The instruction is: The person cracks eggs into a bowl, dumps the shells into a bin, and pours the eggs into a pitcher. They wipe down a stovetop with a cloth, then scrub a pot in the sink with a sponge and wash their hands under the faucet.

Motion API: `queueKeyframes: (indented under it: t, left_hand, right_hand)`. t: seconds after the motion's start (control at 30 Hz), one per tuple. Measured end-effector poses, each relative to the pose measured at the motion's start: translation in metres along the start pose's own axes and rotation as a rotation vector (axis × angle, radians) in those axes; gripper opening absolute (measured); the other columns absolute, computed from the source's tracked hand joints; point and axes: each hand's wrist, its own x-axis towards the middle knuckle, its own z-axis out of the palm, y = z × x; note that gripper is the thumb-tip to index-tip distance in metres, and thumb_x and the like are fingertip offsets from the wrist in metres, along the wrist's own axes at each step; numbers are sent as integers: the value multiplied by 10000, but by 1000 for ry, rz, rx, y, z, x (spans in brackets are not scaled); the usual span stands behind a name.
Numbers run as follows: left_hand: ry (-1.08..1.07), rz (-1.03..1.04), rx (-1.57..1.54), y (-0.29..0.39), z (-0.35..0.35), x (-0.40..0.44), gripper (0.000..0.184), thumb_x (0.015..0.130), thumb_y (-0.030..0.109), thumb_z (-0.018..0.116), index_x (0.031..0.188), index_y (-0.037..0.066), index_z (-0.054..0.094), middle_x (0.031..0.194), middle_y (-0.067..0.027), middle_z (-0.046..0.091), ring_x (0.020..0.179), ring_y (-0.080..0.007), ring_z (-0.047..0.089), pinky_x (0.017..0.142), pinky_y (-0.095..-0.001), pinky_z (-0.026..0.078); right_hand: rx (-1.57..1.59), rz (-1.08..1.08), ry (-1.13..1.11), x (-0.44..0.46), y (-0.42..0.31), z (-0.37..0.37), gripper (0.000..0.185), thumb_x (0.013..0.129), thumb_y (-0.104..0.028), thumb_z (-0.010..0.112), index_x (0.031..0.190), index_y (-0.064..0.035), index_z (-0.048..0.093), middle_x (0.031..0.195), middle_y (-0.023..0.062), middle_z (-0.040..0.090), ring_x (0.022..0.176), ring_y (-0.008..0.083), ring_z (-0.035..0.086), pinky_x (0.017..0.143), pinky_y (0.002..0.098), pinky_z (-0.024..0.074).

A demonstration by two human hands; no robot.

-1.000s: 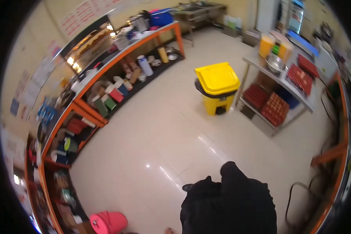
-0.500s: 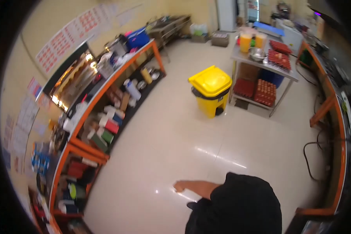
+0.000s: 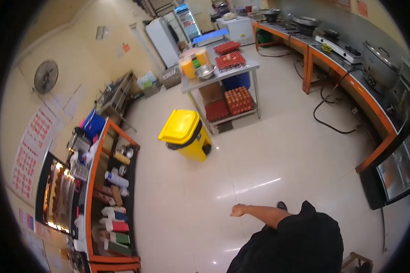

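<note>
My left hand [image 3: 238,210] hangs in front of my black shirt [image 3: 300,241], above the tiled floor. Its fingers look curled closed, and I see nothing in them. It touches nothing. My right hand is out of view. Ahead of the left hand stands a yellow pedal bin [image 3: 182,132] with its lid down. Beyond the bin, a steel table [image 3: 197,84] carries a metal bowl [image 3: 205,71], containers of orange-yellow liquid [image 3: 187,67] and red egg trays [image 3: 230,60]. On its lower shelf sits a tray filled with eggs [image 3: 238,100].
Along the left, an orange-framed shelf [image 3: 93,191] holds boxes and bottles, with a lit glass display case [image 3: 57,195] on top. On the right, an orange-framed counter [image 3: 373,107] bears a gas stove [image 3: 337,49] and large pot [image 3: 379,66]. A black hose [image 3: 325,123] lies on the floor.
My view has swung to the right, so the bin and steel table now lie further left. More of the right counter shows. The left hand is still closed.
</note>
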Motion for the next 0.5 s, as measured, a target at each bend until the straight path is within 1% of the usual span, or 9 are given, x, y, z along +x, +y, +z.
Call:
queueKeyframes:
  t: [0.1,0.17,0.2,0.23,0.3,0.37,0.43,0.47,0.5]
  left_hand:
    - [-13,265,571,94,26,28,452,869,429,484,994,22,636,920,-142,651,865,-281,607,797,-429,466]
    - [-21,551,1052,182,70,42,483,870,445,473,957,3,649,884,-154,656,859,-287,606,820,-424,464]
    - [-203,547,1052,235,110,49,551,846,494,473,981,-15,634,896,-169,652,902,-301,595,877,-407,428]
    - [-181,619,927,281,148,50,478,844,432,520,985,-9,637,891,-141,662,823,-266,609,768,-385,474]
    - [-134,685,331,365,213,22,357,847,301,566,1018,-7,629,884,-129,663,753,-206,613,651,-335,490]
    - [-194,900,309,446,261,3,302,829,198,605,1050,-6,618,865,-124,657,709,-156,600,586,-281,481]
    - [-336,1013,345,515,291,2,312,811,197,634,1049,-4,622,852,-98,657,675,-160,579,577,-282,480]
    - [-292,886,406,554,303,-9,339,775,192,662,989,-70,633,946,-167,671,860,-239,645,788,-338,508]
    - [-361,793,588,600,312,-1,316,808,191,551,1059,17,632,958,-93,651,755,-164,588,545,-328,515]
  right_hand:
    - [169,-234,211,-30,9,-25,453,849,-428,543,1061,-35,618,1025,191,640,962,344,604,849,419,467]
    - [311,-366,256,-111,9,-59,468,859,-427,546,1110,-34,582,1036,187,635,975,337,602,850,408,469]
    - [361,-427,241,-144,24,-78,477,864,-428,546,1129,-33,567,1042,185,632,979,331,602,849,397,471]
    - [411,-426,183,-169,49,-90,474,865,-427,549,1125,-31,569,1053,183,629,982,325,601,849,389,471]
    - [523,-405,134,-217,105,-122,470,867,-424,553,1117,-27,574,1075,180,622,988,312,599,849,375,470]
    - [436,-332,324,-254,169,-156,470,863,-423,560,1114,-26,574,1059,170,627,980,295,601,842,369,471]
    - [432,-223,512,-295,239,-207,457,859,-412,572,1108,-29,576,1031,157,637,962,272,607,827,366,475]
    - [473,-196,602,-314,272,-235,443,856,-401,579,1103,-33,578,1011,147,643,949,257,612,816,366,478]
    - [506,-161,717,-335,311,-261,431,857,-390,582,1104,-36,579,1006,139,646,944,243,612,815,361,478]
